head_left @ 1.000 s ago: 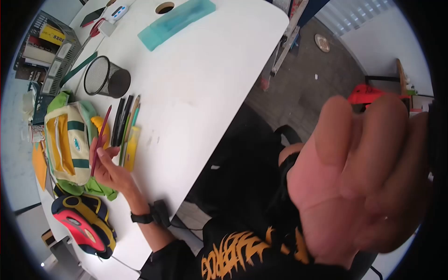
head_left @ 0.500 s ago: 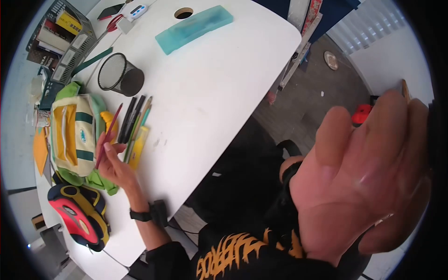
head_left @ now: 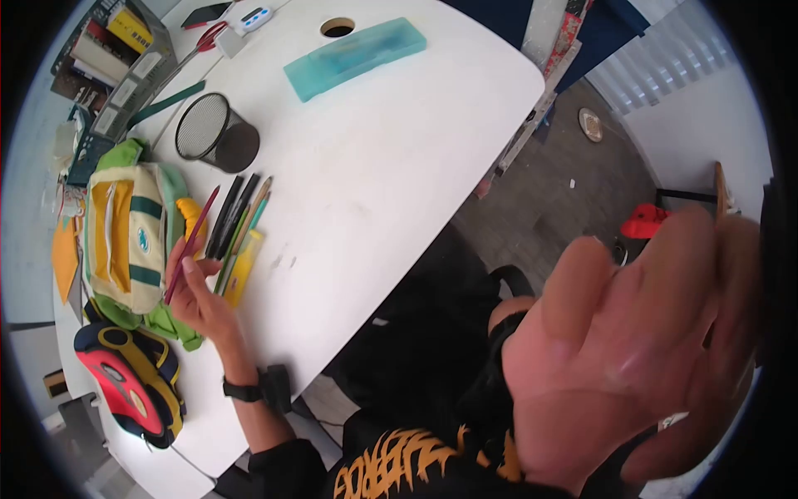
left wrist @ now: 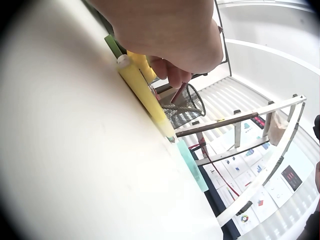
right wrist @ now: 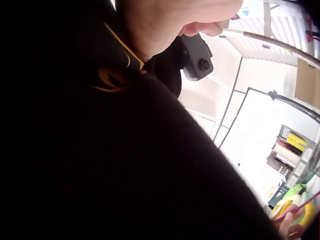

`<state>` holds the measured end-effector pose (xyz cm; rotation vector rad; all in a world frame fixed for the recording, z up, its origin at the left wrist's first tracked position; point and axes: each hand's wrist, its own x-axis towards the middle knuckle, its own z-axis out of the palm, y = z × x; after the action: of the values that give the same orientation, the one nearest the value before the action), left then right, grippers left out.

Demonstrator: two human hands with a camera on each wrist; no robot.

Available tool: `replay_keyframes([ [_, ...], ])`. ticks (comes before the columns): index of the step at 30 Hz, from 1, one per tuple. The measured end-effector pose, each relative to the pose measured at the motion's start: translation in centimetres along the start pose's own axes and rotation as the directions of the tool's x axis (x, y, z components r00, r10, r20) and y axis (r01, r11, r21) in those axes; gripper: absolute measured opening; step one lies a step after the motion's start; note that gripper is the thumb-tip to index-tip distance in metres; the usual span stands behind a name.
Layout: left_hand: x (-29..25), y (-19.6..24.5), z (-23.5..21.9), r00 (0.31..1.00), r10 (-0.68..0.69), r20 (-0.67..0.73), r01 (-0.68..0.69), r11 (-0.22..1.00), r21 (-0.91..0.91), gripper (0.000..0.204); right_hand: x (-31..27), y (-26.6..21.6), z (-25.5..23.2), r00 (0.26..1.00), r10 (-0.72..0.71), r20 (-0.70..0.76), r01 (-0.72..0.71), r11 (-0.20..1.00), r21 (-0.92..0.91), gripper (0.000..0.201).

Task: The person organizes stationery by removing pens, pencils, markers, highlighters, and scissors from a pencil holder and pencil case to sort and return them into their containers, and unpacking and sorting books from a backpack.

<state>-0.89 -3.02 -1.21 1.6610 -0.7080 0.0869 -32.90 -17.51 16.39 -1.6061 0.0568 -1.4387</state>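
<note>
Beside the cream and green bag (head_left: 148,241), my left hand (head_left: 202,306) pinches a dark red pencil (head_left: 194,239) between thumb and fingers, tilted above the table. In the left wrist view that hand (left wrist: 167,32) covers most of the pencil, and a yellow tube (left wrist: 142,92) lies below it. Two black pens (head_left: 231,216), several pencils and the yellow tube (head_left: 242,270) lie just right of the hand. My right hand (head_left: 632,349) is raised close to the head camera, palm showing, fingers loosely bent, with no object visible in it.
A mesh cup (head_left: 237,148) lies on its side on the white table (head_left: 357,166). Farther back are a teal case (head_left: 353,60), scissors (head_left: 208,38) and a book rack (head_left: 137,87). A red and navy pouch (head_left: 125,387) sits at the near left.
The head view has shifted, moving the table items right overall from a second ago. My right hand sits slightly lower in view. My left hand keeps its pinch on the pencil.
</note>
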Motion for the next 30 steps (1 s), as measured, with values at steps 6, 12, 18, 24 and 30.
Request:
replay_keyframes([
  [6, 0.0, 0.0, 0.4, 1.0, 0.012, -0.014, -0.012, 0.999, -0.035, 0.032, 0.9, 1.2, -1.7, 0.996, 0.067, 0.057, -0.072, 0.994, 0.084, 0.021],
  [12, -0.1, 0.6, 0.3, 0.997, -0.075, 0.027, 0.077, 0.992, -0.1, 0.03, 3.4, 5.0, 0.1, 0.896, -0.176, 0.409, -0.012, 0.909, 0.417, 0.018],
  [18, 0.1, 1.6, 0.1, 0.997, -0.064, 0.041, 0.069, 0.989, -0.133, 0.03, 6.6, 7.9, 2.2, 0.213, -0.486, 0.847, -0.436, 0.729, 0.528, 0.002],
  [24, -0.1, 1.3, 0.2, 0.996, -0.067, 0.059, 0.074, 0.988, -0.139, 0.029, 3.4, 14.0, 5.5, -0.21, -0.168, 0.963, -0.663, 0.749, -0.014, 0.035],
  [30, -0.6, 2.3, 0.0, 0.991, -0.056, 0.119, 0.069, 0.992, -0.11, 0.029, 2.5, 19.1, 9.1, 0.577, 0.227, 0.784, 0.018, 0.957, -0.29, 0.04],
])
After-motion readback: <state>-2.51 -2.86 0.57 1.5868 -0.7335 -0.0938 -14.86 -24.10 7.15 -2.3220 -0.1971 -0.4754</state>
